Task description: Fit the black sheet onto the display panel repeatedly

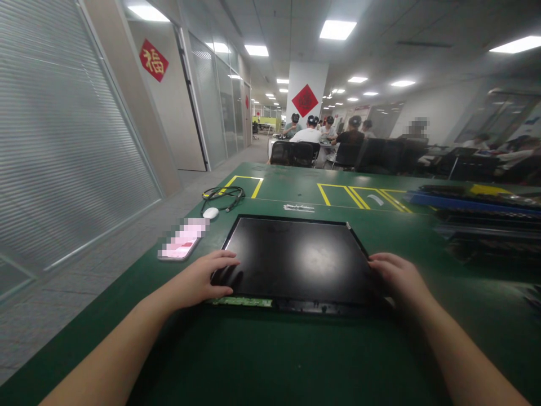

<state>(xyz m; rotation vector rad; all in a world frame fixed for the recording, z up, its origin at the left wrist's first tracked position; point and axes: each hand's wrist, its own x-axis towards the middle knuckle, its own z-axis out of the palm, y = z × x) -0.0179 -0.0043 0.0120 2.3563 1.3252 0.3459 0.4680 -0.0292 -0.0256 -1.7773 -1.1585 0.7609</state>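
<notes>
Far left on the green table (296,361) lies a phone (182,241), w/ a white mouse (210,212) and a coiled black cable (223,195) just beyond it, all apart from the hands.

Left hand (202,280) rests on the near-left corner of the flat screen panel (296,256): fingers spread over the dark glass, thumb along the near edge, wrapped loosely round the corner rather than pinching it. A green circuit strip (240,302) shows at the panel's near edge, just beside that hand.

The panel lies flat, glass up, straight ahead of the person, centred btwn the 2 hands. Long axis runs left-right, across the body, so each hand takes 1 short end; neither is clearly nearer, both sit at the near corners.

Right hand (399,279) cups the near-right corner, fingers curled over the edge; whether fingertips go under the panel is hard to say, the view is dark there. So: hands well apart, each gripping its own end.

Right of that, stacked trays (477,206) sit near the table's far-right edge. Yellow floor-style markings (359,196) cross the table beyond the panel. Other people sit at desks far behind.
</notes>
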